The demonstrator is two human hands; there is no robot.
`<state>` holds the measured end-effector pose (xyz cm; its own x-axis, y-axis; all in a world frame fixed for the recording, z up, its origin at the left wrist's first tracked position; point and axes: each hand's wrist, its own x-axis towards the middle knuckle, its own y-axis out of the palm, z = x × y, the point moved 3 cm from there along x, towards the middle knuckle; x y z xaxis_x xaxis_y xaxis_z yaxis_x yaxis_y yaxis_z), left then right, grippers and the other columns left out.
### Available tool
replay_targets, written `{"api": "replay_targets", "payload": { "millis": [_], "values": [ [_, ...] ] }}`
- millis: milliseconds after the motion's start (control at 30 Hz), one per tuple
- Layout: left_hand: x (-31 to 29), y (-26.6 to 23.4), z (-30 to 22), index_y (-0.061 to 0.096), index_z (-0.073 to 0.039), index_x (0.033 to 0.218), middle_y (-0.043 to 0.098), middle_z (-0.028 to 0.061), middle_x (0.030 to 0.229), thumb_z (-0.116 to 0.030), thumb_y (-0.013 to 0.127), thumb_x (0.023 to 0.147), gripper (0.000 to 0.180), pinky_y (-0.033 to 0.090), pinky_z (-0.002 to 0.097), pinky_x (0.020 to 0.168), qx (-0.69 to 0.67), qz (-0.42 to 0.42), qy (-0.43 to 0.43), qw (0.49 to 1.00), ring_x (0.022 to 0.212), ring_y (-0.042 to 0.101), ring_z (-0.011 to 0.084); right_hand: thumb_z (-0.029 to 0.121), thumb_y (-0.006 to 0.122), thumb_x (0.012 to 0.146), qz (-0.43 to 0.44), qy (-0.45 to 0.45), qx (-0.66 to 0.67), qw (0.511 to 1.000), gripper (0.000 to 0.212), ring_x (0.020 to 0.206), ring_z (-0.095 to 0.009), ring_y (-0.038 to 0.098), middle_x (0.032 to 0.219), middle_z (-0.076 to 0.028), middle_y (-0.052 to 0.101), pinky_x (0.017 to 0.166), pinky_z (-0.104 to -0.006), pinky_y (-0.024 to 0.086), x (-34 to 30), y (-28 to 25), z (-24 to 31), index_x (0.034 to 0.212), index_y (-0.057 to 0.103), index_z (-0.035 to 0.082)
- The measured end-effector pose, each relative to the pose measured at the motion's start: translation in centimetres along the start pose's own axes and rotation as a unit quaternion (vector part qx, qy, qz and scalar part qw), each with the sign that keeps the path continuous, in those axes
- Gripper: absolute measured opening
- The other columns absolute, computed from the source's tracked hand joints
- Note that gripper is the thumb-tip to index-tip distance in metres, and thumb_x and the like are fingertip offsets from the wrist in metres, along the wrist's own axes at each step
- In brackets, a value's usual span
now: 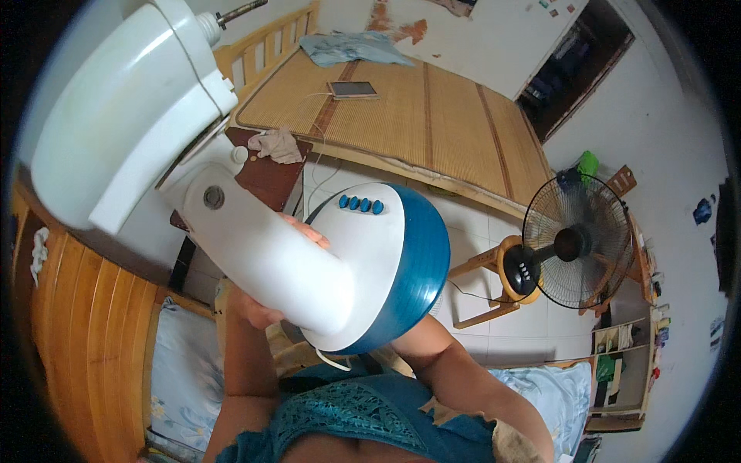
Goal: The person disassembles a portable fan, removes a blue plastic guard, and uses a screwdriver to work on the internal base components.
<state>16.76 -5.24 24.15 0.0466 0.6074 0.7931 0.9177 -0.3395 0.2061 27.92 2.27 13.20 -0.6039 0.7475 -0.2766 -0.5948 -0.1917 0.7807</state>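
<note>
A tilted electric fan body fills the left and middle of the view. It has a white motor housing [116, 116], a white neck [270, 255] and a blue-and-white base [421, 262] with a row of blue buttons [361, 204]. A bare metal shaft [241, 13] sticks out of the housing; no blades or guard are on it. My left hand [258, 312] is closed round the neck near the base. Fingertips [306, 230] show at the neck's far side; whose hand they belong to is unclear. My right forearm [436, 351] runs behind the base, which hides my right hand.
A bed with a woven mat [394, 100] carries a tablet [353, 90] and a blue cloth [351, 49]. A black caged fan [573, 243] stands on a wooden stool [486, 316] at the right. A brown table [270, 177] with a cloth lies beyond the neck.
</note>
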Motion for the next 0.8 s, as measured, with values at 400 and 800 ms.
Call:
{"api": "replay_targets", "payload": {
  "millis": [400, 800],
  "values": [
    [1.1, 0.7, -4.8, 0.030, 0.005, 0.130, 0.048, 0.0218, 0.124, -0.030, 0.073, 0.076, 0.077, 0.045, 0.0418, 0.095, 0.230, -0.400, -0.032, 0.887, 0.117, 0.049, 0.0315, 0.033, 0.043, 0.097, 0.040, -0.072, 0.097, 0.992, 0.035, 0.097, -0.019, 0.054, 0.105, -0.011, 0.055, 0.087, -0.0324, 0.045, -0.4, 3.4, 3.8, 0.109, 0.055, 0.002],
    [-2.7, -8.5, 2.2, 0.051, 0.006, 0.111, 0.058, 0.0145, 0.103, -0.025, 0.062, 0.085, 0.041, 0.048, 0.0377, 0.086, -0.006, -0.469, -0.128, 0.874, 0.095, 0.058, 0.0247, 0.030, 0.044, 0.097, 0.042, -0.362, -0.100, 0.926, 0.033, 0.098, -0.017, 0.051, 0.105, -0.009, 0.053, 0.089, -0.0298, 0.041, -2.0, 4.5, 12.4, 0.104, 0.057, 0.000]
  ]
}}
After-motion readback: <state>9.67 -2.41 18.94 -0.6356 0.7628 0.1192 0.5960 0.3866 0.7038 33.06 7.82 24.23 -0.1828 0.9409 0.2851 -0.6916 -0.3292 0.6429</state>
